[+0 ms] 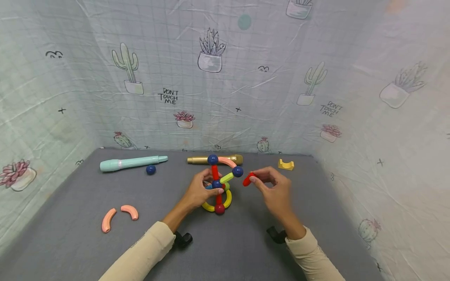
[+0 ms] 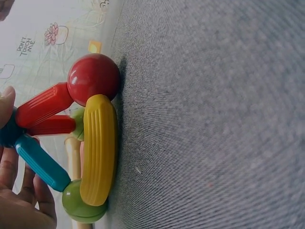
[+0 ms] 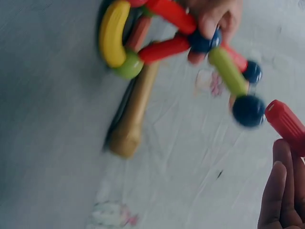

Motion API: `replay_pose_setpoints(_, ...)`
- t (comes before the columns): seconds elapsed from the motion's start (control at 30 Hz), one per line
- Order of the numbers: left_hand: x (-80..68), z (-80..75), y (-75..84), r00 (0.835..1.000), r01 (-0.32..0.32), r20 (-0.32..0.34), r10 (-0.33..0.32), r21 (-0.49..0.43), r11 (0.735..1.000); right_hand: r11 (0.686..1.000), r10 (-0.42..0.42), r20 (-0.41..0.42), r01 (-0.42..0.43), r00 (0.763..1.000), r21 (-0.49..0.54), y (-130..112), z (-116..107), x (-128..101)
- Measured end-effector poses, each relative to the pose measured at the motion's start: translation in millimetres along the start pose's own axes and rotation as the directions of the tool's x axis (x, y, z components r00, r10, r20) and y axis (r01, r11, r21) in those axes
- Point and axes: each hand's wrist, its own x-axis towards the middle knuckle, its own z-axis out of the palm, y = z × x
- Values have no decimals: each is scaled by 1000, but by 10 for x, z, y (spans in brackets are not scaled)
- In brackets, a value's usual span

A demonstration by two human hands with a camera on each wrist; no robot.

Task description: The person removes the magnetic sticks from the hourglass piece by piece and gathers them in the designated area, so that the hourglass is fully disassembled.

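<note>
Toy build (image 1: pixel 219 183) of rods and balls mid-mat (image 1: pixel 70 242), used as landmark. Left hand (image 1: pixel 202 191) against its near-left side, fingers curled round the central blue ball (image 1: pixel 216 184), grasping it. Right hand (image 1: pixel 275 189) just right of the build, apart from it, thumb and fingertips pinching a red rod (image 1: pixel 248 179); rod tip close to the build's right-hand blue ball (image 1: pixel 238 171), not touching. Yellow arc (image 2: pixel 99 148) and red ball (image 2: pixel 93 78) at the build's base, resting on the mat. Gold mic (image 1: pixel 197 159) lying right behind the build. Teal mic (image 1: pixel 131 162) and loose blue ball (image 1: pixel 150 169) well left and behind. Two pink arcs (image 1: pixel 119 216) well left and nearer. Yellow block (image 1: pixel 286 164) behind and to the right.
</note>
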Motion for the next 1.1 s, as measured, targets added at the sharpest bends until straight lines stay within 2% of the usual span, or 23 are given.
replay_pose_setpoints(0.23,1,9,-24,1000,-14,16,14,-17,1000,994,108,-13,-107,994,21,351,-449,-22)
replay_pose_setpoints(0.53,11,1,-36,1000,-28,11,29,-36,999,952,305,45,-304,951,-31,877,-1012,-63)
replay_pose_setpoints(0.63,14,-1,-47,999,-35,3,35,-33,999,930,366,86,-362,926,-63,1046,-1163,-82)
replay_pose_setpoints(0.83,6,1,-39,999,-35,-15,34,-27,999,867,484,147,-451,863,-212,1295,-1393,-112)
replay_pose_setpoints(1.03,-10,20,-10,999,-30,-36,30,-2,1000,817,549,215,-464,808,-342,1443,-1569,-137)
replay_pose_setpoints(1.1,-15,23,-6,999,-28,-37,27,-13,1000,812,555,253,-450,793,-371,1459,-1615,-148)
